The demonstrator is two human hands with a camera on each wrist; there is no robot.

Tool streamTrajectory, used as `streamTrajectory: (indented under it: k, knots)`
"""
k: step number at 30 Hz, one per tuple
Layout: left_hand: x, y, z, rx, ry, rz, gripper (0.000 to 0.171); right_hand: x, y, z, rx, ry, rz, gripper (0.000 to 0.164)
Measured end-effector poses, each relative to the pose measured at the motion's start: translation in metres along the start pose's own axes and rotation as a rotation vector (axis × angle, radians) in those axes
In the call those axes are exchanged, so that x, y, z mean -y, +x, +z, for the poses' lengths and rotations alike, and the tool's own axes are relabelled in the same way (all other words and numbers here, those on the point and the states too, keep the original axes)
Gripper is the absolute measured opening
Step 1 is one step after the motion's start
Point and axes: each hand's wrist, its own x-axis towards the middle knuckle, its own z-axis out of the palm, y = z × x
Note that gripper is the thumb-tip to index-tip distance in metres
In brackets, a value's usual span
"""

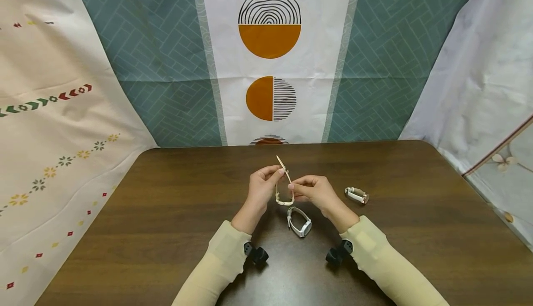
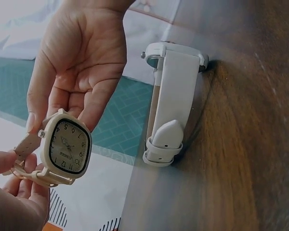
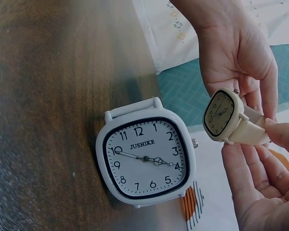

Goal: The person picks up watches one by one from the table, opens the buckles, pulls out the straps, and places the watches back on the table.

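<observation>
A cream watch with a rounded square face is held up between both hands, its face low and its strap rising above. My left hand pinches the strap near the buckle, and the strap's free end stands up past the fingers. On the other side, my right hand grips the strap between thumb and fingers. The dial shows black numerals, with the crown on its side. Just below the hands a white watch with its strap fastened in a loop lies on the table; its dial reads JUSHIKE.
Another watch, with a white strap and a rose-gold case, lies right of my right hand. The brown wooden table reaches back to a patterned curtain. Flowered cloths hang at both sides.
</observation>
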Motion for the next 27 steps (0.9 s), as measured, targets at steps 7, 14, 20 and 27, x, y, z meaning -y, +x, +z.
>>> streamTrajectory:
  k: [7,14,20,27]
  knots:
    - [0.0018,0.0021,-0.0019,0.026,-0.010,-0.016,0.022,-0.0031,0.0006,-0.0006,0.010,-0.002,-0.002,0.024]
    - [-0.0003,0.0020,-0.0062,0.078,0.007,-0.047,0.021,-0.0006,0.0005,-0.0003,0.018,0.014,0.003,0.025]
    - [-0.0029,0.0013,-0.0065,0.088,-0.038,-0.059,0.017,-0.0007,0.0007,-0.0007,0.008,0.012,0.009,0.023]
    - [-0.0033,0.0011,-0.0061,0.087,-0.053,-0.062,0.009,-0.0017,0.0006,-0.0012,0.020,0.004,0.005,0.025]
